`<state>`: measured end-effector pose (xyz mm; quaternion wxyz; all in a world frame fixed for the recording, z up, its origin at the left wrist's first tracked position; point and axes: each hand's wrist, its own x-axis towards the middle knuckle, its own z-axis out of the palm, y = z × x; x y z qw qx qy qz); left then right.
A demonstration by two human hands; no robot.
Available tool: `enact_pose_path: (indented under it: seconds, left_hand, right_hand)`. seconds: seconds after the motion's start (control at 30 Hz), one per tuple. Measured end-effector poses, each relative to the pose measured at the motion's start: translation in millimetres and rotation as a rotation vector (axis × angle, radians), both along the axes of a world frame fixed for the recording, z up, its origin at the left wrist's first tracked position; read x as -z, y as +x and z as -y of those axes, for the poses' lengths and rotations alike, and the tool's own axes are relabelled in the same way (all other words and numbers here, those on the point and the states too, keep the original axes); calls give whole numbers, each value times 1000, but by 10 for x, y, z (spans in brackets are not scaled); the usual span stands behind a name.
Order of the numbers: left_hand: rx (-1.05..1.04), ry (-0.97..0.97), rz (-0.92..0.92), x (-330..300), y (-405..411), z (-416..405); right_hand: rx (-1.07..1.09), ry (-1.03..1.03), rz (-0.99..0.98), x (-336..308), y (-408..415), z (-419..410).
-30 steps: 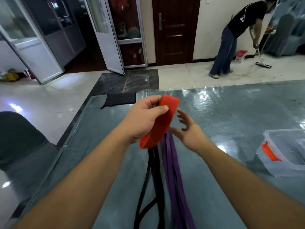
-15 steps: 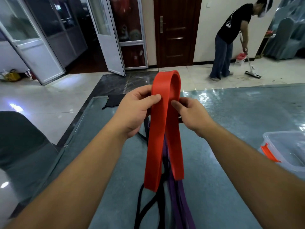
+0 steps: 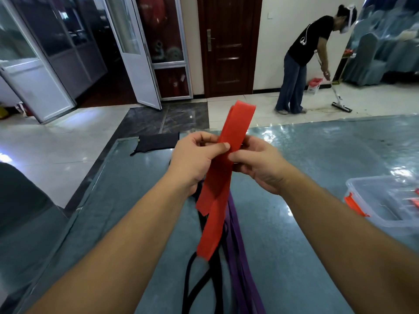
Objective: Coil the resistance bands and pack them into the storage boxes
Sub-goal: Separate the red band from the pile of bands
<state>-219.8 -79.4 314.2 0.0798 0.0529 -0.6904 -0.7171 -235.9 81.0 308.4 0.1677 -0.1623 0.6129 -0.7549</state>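
head view, grip: left hand (image 3: pixel 195 158) and right hand (image 3: pixel 260 164) both pinch the red band (image 3: pixel 223 168) at mid-length, thumbs in front and fingers curled behind; the band is held above the table (image 3: pixel 317 245), not resting on it
head view, axis: the band is folded flat and runs near upright, its top fold tilted up and to the right, above the fingers, its two loose ends hanging below them; neither hand is plainly nearer, so a coil would likely start from the fold
head view, underneath: black band (image 3: pixel 195 284) and purple band (image 3: pixel 240 250) lie lengthwise on the table beneath the red ends, which could snag on them
head view, destination: clear storage box (image 3: pixel 383 200) with orange latch stands open, well apart to the right
head view, background: a person mopping (image 3: pixel 303 53) far off; a dark cloth (image 3: pixel 157 141) at the table's far edge
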Motion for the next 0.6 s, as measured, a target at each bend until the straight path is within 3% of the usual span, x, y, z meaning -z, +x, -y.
enact_pose_path:
  seconds: [0.2, 0.3, 0.5, 0.6]
  left_hand:
    - [136, 138, 26, 112, 18, 59]
    - [173, 83, 32, 250, -32, 135]
    - [593, 27, 197, 818, 8, 215]
    - [642, -27, 175, 954, 45, 105]
  right_hand:
    - [148, 51, 12, -20, 48, 1]
    - [226, 58, 44, -33, 33, -22]
    - [399, -45, 148, -127, -2, -195]
    - [495, -81, 183, -121, -16, -337]
